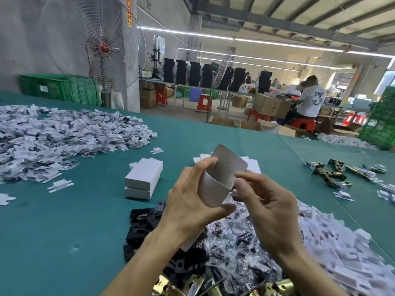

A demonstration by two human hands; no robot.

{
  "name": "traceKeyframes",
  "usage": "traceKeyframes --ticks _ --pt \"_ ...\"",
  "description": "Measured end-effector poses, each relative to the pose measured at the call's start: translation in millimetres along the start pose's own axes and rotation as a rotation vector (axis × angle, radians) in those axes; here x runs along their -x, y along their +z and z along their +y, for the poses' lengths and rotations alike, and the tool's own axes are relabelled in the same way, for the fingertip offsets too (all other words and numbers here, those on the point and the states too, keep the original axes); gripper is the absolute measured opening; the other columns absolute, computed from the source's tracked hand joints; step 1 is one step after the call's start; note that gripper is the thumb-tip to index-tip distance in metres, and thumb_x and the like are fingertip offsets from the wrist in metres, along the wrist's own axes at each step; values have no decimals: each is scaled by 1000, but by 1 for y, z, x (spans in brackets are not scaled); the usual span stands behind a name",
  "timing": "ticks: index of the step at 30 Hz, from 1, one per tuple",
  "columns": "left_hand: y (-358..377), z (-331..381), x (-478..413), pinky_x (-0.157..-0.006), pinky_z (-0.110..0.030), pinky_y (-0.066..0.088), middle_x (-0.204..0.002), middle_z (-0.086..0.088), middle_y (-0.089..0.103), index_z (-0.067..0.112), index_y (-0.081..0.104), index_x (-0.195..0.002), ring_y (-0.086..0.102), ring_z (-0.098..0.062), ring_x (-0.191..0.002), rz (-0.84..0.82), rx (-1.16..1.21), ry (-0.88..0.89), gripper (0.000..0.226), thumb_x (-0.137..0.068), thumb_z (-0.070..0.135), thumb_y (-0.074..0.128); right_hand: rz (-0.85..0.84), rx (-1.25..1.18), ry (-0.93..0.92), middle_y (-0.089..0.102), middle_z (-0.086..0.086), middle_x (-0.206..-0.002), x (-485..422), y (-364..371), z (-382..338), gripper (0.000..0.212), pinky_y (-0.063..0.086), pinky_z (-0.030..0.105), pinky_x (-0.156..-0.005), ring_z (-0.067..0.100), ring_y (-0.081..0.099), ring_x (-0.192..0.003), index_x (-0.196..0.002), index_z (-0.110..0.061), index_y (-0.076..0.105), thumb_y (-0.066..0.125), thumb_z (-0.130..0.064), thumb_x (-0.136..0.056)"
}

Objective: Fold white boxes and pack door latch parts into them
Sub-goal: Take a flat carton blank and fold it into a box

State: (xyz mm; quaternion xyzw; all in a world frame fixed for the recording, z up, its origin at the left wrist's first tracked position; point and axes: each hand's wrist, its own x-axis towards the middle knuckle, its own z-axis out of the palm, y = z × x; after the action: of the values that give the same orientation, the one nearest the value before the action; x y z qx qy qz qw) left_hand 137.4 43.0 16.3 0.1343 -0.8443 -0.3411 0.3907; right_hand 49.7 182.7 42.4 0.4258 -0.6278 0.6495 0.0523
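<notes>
My left hand (190, 201) grips a white box blank (220, 180), bent into a curve, thumb under it and fingers over its upper edge. At the blank's right edge my right hand (265, 201) pinches it. Two folded white boxes (143, 178) are stacked on the green table to the left. Black latch plates (143, 223) and bagged black parts (235, 233) lie beneath my hands. Brass latch bodies (245, 288) show at the bottom edge, and several brass latches (329, 174) lie at the right.
A large heap of small white packets (53, 135) covers the table's left side, another heap (333, 242) the lower right. Flat white blanks (252, 164) lie behind my hands. A standing fan (104, 48), green crates (59, 88) and seated workers (307, 99) are beyond the table.
</notes>
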Motion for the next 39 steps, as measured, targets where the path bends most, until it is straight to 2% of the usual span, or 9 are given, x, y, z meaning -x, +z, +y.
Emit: traceKeyframes --ticks 3,7,11,16,18,22,29,35,39 --pt "3 2 2 -68 -21 49 -105 15 54 52 44 -117 55 2 -89 59 18 -2 69 -56 65 73 -63 73 -9 68 -11 -114 7 6 4 31 57 19 -76 5 69 -100 -110 -27 74 67 -35 -81" --pt "5 5 4 -56 -33 45 -92 11 51 39 41 -101 51 -11 -74 57 -63 53 53 -59 51 71 -166 143 39 63 -10 -102 11 11 10 13 58 25 -74 7 64 -99 -96 -32 77 66 -27 -89" --pt "4 3 3 -51 -34 41 -87 10 48 36 38 -95 48 -15 -68 46 -95 95 51 -63 37 77 -178 92 70 62 -11 -106 13 8 8 18 54 21 -75 4 63 -103 -99 -34 76 63 -32 -88" --pt "6 0 6 -52 -16 33 -89 17 47 41 33 -111 50 -1 -68 -34 -98 128 67 -62 31 78 -29 -218 40 73 0 -102 13 9 -3 22 54 20 -78 13 70 -96 -107 -33 64 61 -25 -87" --pt "6 2 5 -53 -21 42 -92 15 52 44 23 -117 53 -3 -68 -38 -66 118 78 -62 29 76 -30 -276 58 75 5 -94 13 10 -7 18 55 25 -79 18 72 -92 -106 -32 60 61 -24 -90" --pt "2 5 4 -62 -43 54 -112 13 59 45 18 -121 66 -21 -78 -27 -4 73 85 -59 31 73 -59 -139 89 76 -5 -96 9 10 -9 9 57 25 -77 12 71 -95 -93 -25 73 72 -25 -84" --pt "2 4 4 -67 -21 51 -108 18 61 46 32 -135 61 -6 -84 -9 -9 59 93 -53 41 77 -45 -10 45 73 -24 -99 12 14 -8 25 52 10 -77 -3 69 -96 -103 -32 73 73 -14 -85" --pt "1 6 4 -73 -32 55 -117 18 57 43 34 -134 60 -6 -92 -4 15 115 88 -54 39 72 -39 -108 106 77 -1 -93 1 5 -10 17 60 32 -80 15 74 -89 -99 -15 75 70 -4 -87" --pt "1 5 3 -74 -31 55 -117 23 53 46 30 -138 56 -2 -91 -32 5 118 92 -55 41 70 -124 -72 114 78 -4 -91 -3 0 -12 22 60 34 -83 13 74 -90 -94 -19 76 72 0 -84"
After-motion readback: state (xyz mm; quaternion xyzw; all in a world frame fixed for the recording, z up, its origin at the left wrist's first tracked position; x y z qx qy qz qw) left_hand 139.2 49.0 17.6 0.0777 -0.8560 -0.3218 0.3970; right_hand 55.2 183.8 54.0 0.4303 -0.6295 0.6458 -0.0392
